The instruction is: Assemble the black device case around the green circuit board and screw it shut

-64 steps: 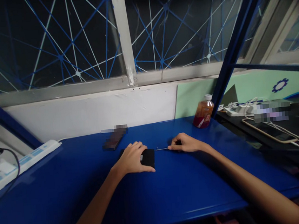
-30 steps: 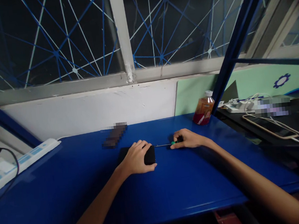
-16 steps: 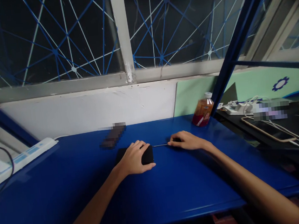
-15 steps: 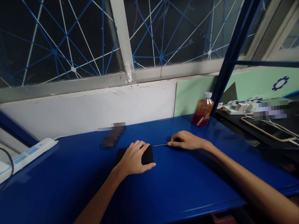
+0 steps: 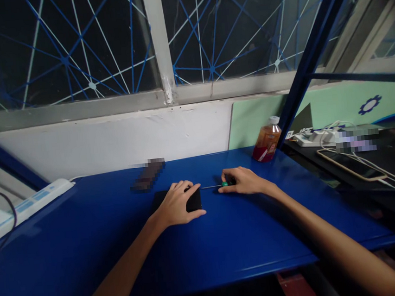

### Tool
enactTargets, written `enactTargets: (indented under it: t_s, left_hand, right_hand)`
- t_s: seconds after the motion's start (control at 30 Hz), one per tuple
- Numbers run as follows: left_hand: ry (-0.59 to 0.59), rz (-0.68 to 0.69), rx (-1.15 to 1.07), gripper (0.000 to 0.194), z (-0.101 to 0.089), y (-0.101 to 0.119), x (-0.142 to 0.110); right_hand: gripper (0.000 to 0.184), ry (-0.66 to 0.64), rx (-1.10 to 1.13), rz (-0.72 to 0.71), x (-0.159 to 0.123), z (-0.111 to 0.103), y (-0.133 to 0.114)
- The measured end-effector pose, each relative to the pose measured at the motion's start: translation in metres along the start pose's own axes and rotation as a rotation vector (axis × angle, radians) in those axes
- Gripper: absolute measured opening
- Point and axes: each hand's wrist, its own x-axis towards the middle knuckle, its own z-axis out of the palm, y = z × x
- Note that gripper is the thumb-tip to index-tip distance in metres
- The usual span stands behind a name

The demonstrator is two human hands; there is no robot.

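My left hand [image 5: 177, 203] is spread over a flat black rectangular box [image 5: 194, 201] on the blue table, holding it with the fingers over its far side and the thumb at the near right corner. To its right, my right hand [image 5: 242, 181] curls around the green handle of a screwdriver [image 5: 212, 186]. The thin metal shaft points left, its end at or very near the box's right side. Whether the tip sits inside the box I cannot tell. Most of the handle is hidden in the right hand.
On the blue table [image 5: 201, 254], a dark blurred-out oblong item [image 5: 149, 175] lies behind the box. A drink bottle [image 5: 267, 140] stands at the back right, and a white power strip [image 5: 29, 210] lies at left. A phone [image 5: 351, 163] and cables lie on a black surface at right.
The fingers of my right hand have loosened a little, and the screwdriver's green handle now shows between them. My left hand stays on the box. The view has shifted slightly.
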Motion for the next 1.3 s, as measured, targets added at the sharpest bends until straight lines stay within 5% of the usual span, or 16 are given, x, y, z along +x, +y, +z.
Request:
enactTargets:
  t_s: [0.87, 1.3]
  left_hand:
    - [0.026, -0.022, 0.028, 0.064, 0.001, 0.006, 0.002]
    - [0.037, -0.04, -0.037, 0.065, 0.006, 0.003, 0.001]
  right_hand:
    - [0.033, 0.0, -0.008, -0.155, 0.004, 0.009, 0.01]
    - [0.035, 0.055, -0.218, -0.08, 0.004, 0.014, 0.003]
